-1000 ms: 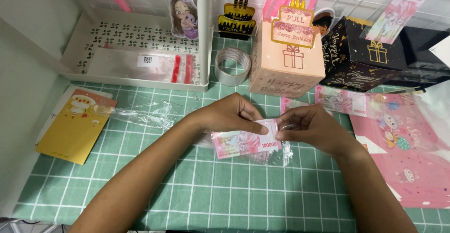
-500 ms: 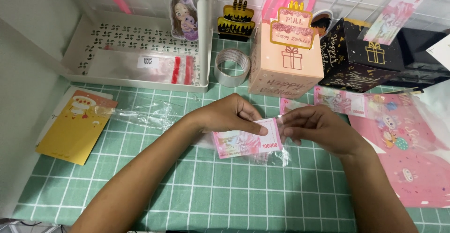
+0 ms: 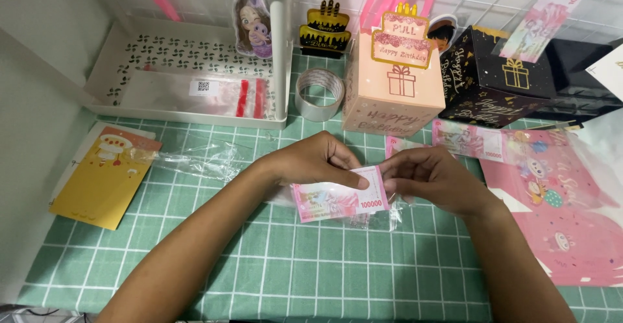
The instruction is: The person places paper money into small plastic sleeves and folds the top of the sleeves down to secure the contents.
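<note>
Pink banknote [image 3: 339, 201]: held just above the green checked desk [image 3: 272, 264], half inside a clear plastic sleeve [image 3: 379, 216], left hand [image 3: 311, 162] pinching its top edge, right hand [image 3: 431, 177] closed on the right end. Risk, head view: the thin sleeve may crumple or the note crease if the fingers pull unevenly; loose cellophane [image 3: 195, 159] nearby could snag.

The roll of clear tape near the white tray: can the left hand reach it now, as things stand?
Probably yes. The tape roll stands on the green mat just beyond the left hand, with bare mat between them. But that hand and the right hand are pinching the pink banknote, so it must release first.
</note>
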